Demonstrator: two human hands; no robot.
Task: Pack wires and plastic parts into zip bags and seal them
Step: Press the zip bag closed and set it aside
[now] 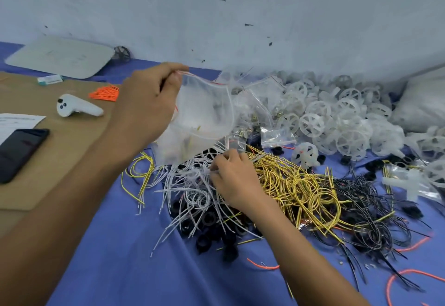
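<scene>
My left hand (147,103) pinches the red-lined rim of a clear zip bag (204,113) and holds it up, mouth open, over the wire heap. Some pale parts and a yellow wire end show inside it. Below the bag, my right hand (233,175) has its fingers curled on white wires (190,185) at the top of the white bundle. Yellow wires (301,185) lie to the right of that hand, black wires (368,209) farther right. Black plastic rings (207,240) lie under the white wires. White plastic wheels (337,122) are piled at the back right.
Everything lies on a blue cloth (134,257). A brown board (60,151) on the left carries a black phone (19,151), a white controller (77,109), orange ties (106,92) and paper. More small zip bags (277,136) lie near the wheels. Orange wires (409,274) trail at the lower right.
</scene>
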